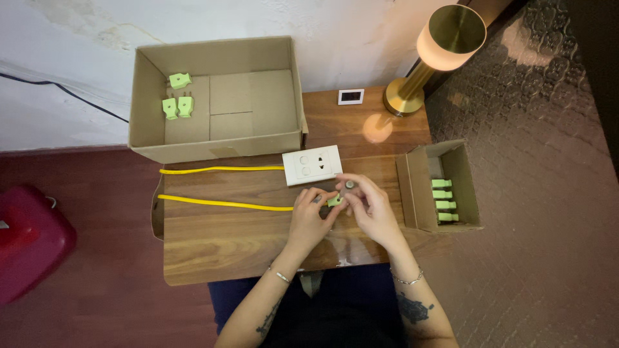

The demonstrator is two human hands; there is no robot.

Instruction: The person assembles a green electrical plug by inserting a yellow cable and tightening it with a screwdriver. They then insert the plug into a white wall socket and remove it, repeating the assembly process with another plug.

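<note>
1. Left hand pinching a small light-green plug between thumb and fingertips, near the middle of the wooden table, a little toward its right edge.
2. Right hand curled in from the other side, fingertips closed on a small dark round piece just above the green plug; exact kind of piece too small to tell.
3. Both hands touching or nearly touching around the plug, wrists resting over the table's near edge, a thin bracelet on each wrist.
4. Just beyond the fingers, toward the far edge: a white socket plate with two switches and an outlet, lying flat.
5. Running left from the hands and from the socket plate: two yellow wires, roughly parallel, reaching the table's left edge.
6. At the right edge: a small open cardboard box holding a row of green plugs.
7. At the far left corner: a large open cardboard box with three green plugs in its left part.
8. At the far right corner: a brass lamp, lit, with a small white device just beside its base.
9. Off the table to the left, on the floor: a red bag.
</note>
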